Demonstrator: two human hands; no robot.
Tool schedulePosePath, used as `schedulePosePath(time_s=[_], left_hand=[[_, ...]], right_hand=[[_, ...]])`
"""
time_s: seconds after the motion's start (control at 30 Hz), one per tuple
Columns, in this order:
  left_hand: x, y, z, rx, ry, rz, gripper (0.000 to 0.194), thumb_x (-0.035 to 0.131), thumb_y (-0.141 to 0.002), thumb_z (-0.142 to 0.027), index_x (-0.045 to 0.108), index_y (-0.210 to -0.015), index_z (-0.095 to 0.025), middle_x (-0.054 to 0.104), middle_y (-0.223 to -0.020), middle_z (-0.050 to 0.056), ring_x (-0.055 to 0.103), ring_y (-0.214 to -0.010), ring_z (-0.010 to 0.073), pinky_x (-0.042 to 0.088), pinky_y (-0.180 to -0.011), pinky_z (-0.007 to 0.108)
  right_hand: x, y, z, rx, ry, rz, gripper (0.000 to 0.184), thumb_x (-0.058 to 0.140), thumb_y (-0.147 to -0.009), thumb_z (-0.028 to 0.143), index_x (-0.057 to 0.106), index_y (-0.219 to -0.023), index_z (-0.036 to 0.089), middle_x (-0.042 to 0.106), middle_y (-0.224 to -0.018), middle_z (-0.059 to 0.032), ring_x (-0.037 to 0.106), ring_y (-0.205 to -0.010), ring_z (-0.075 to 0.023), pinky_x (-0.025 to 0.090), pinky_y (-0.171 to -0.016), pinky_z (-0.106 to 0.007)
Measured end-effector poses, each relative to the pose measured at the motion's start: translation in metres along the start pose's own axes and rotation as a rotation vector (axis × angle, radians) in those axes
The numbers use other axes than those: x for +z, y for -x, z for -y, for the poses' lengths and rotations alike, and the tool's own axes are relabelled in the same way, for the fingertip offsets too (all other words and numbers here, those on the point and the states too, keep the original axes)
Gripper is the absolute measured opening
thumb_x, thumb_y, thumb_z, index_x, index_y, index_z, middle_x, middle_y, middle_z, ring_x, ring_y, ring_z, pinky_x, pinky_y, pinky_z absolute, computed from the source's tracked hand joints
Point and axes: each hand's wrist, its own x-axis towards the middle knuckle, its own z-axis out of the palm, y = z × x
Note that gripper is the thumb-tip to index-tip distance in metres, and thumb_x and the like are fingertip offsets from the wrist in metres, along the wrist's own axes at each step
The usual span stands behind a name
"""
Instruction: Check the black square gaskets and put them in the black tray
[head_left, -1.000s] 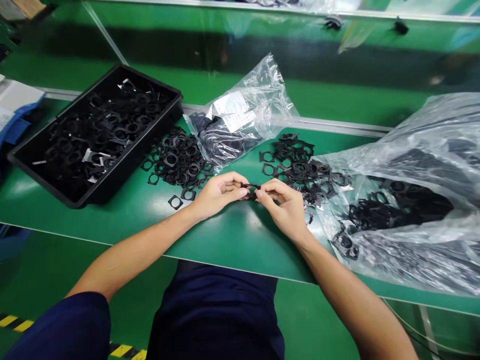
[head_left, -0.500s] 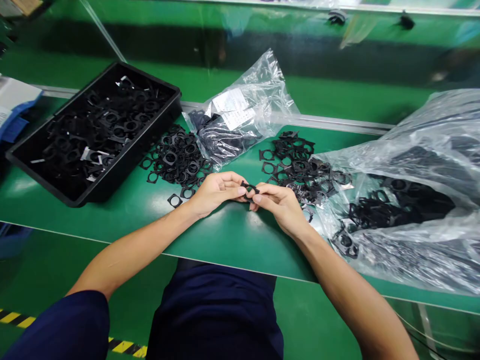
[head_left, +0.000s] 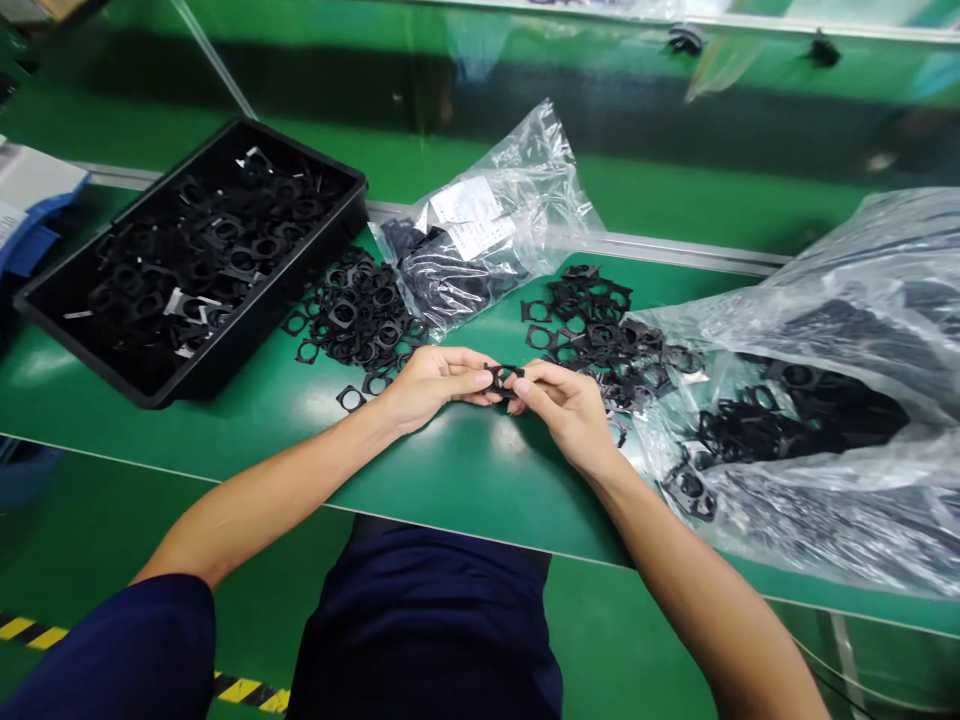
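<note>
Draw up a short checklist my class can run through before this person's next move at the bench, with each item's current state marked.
1. Grip on the part: ok. The black square frame is pinched between the left hand and the right hand.
2. Condition of that frame: cannot tell. Fingers cover much of it.
3. Loose parts contained: not ok. A pile of black frames lies on the green bench mat, outside the black tray.
4. Spare parts bagged: ok. The large clear plastic bag holds more frames.
5. Label on the smaller bag: cannot tell. The print is too small to read.
</note>
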Motion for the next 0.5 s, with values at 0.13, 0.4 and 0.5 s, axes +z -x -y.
schedulePosePath(time_s=[0.13,0.4,0.5], left_hand=[[0.0001,-0.0009,0.0006,-0.017,0.034,0.039,0.045,0.095,-0.060,-0.040,0.077,-0.089,-0.010,0.078,-0.083,0.008,0.074,-0.070,0.0164,0.061,-0.073,0.029],[-0.0039,0.0014,-0.0056,-0.052,0.041,0.220,0.042,0.093,-0.065,-0.040,0.074,-0.088,-0.012,0.075,-0.085,0.005,0.073,-0.073,0.0138,0.059,-0.074,0.026],[-0.0033,0.0020,-0.0038,-0.047,0.053,0.243,0.044,0.092,-0.067,-0.043,0.072,-0.091,-0.012,0.075,-0.088,0.007,0.075,-0.077,0.0170,0.061,-0.080,0.031]], right_hand=[[-0.0009,0.0001,0.0018,-0.027,0.046,-0.004,0.039,0.084,-0.072,0.054,0.069,-0.070,0.019,0.061,-0.075,0.0003,0.061,-0.060,-0.0105,0.054,-0.061,-0.026],[-0.0007,0.0023,-0.0001,-0.034,0.077,0.031,0.039,0.081,-0.076,0.057,0.069,-0.074,0.020,0.061,-0.075,-0.0004,0.061,-0.062,-0.0117,0.057,-0.062,-0.027],[-0.0009,0.0027,-0.0020,-0.079,0.118,-0.001,0.037,0.079,-0.077,0.057,0.071,-0.078,0.021,0.062,-0.079,-0.0016,0.062,-0.066,-0.0130,0.058,-0.064,-0.028]])
